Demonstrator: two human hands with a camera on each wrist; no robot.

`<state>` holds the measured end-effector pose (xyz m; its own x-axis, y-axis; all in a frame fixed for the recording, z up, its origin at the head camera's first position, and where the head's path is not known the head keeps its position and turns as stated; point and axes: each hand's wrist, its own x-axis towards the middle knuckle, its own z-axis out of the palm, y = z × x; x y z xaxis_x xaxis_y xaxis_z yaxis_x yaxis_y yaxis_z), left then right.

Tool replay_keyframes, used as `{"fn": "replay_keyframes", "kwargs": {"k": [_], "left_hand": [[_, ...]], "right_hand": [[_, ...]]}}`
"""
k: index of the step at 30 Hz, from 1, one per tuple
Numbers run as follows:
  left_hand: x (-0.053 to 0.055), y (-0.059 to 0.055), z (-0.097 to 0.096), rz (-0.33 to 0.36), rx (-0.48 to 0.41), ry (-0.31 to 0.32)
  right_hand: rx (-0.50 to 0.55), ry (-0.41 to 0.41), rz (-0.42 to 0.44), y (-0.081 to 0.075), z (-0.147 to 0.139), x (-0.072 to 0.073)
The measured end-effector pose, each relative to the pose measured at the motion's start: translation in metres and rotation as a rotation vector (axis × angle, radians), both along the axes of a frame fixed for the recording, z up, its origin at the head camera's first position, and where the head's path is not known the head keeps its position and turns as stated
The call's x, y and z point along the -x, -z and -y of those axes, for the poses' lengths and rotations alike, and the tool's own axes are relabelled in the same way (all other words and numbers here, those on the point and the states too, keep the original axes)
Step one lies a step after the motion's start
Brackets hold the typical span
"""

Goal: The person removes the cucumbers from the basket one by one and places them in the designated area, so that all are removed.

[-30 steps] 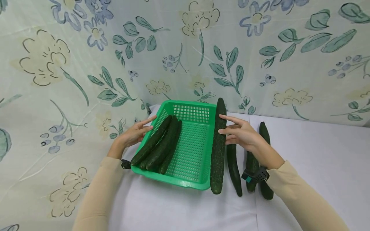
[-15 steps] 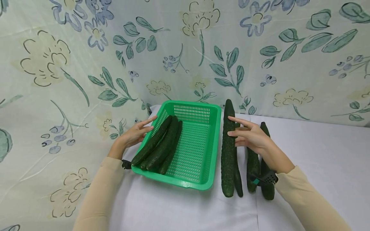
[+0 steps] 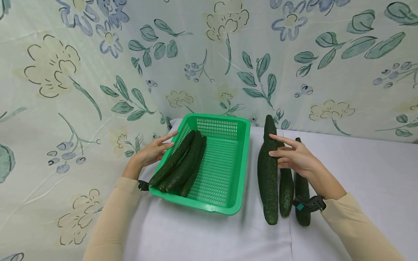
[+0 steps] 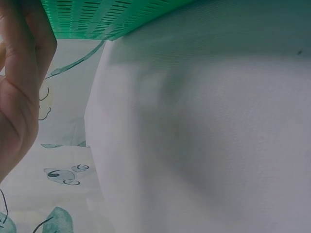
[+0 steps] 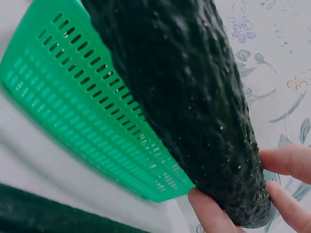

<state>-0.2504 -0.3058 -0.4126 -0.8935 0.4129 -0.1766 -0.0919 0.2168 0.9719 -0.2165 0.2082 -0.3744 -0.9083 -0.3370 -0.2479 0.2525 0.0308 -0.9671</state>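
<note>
My right hand (image 3: 298, 157) holds a long dark green cucumber (image 3: 271, 188) by its upper part, thumb on one side and fingers on the other in the right wrist view. The held cucumber overlaps another cucumber (image 3: 261, 165), which is mostly hidden behind it; whether they touch I cannot tell. A green plastic basket (image 3: 209, 207) stands to the left, with several cucumbers (image 3: 183, 165) lying along its left side. At the basket's left rim, my left hand (image 3: 153, 150) touches it with fairly straight fingers; the left wrist view shows this hand beside the basket's perforated wall (image 4: 92, 19).
Two more cucumbers lie on the white tablecloth (image 3: 359, 188) to the right: one (image 3: 286, 195) near the held cucumber, another (image 3: 302, 212) partly behind my wrist strap (image 3: 308, 203). A flower-patterned cloth (image 3: 209, 54) hangs behind the table and at the left.
My right hand has moved right with the cucumber, from over the basket's right rim to over a cucumber on the table. The left hand and the basket have stayed put.
</note>
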Motion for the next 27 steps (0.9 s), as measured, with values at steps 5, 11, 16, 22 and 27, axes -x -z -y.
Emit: {"fn": "replay_keyframes", "kwargs": {"k": [5, 11, 16, 22, 27], "left_hand": [[0.002, 0.001, 0.001, -0.008, 0.002, 0.015], [0.002, 0.002, 0.001, -0.014, 0.009, 0.014], [0.001, 0.002, 0.001, -0.018, 0.001, 0.021], [0.000, 0.003, 0.001, -0.014, -0.010, 0.012], [0.000, 0.002, 0.000, -0.017, -0.005, 0.020]], "right_hand": [[-0.003, 0.023, 0.006, 0.002, -0.014, -0.001], [0.027, 0.033, 0.009, 0.007, -0.032, -0.002], [0.033, 0.029, -0.005, 0.012, -0.046, -0.001], [0.027, 0.050, -0.018, 0.015, -0.063, -0.002], [0.015, 0.053, -0.023, 0.020, -0.078, -0.005]]}}
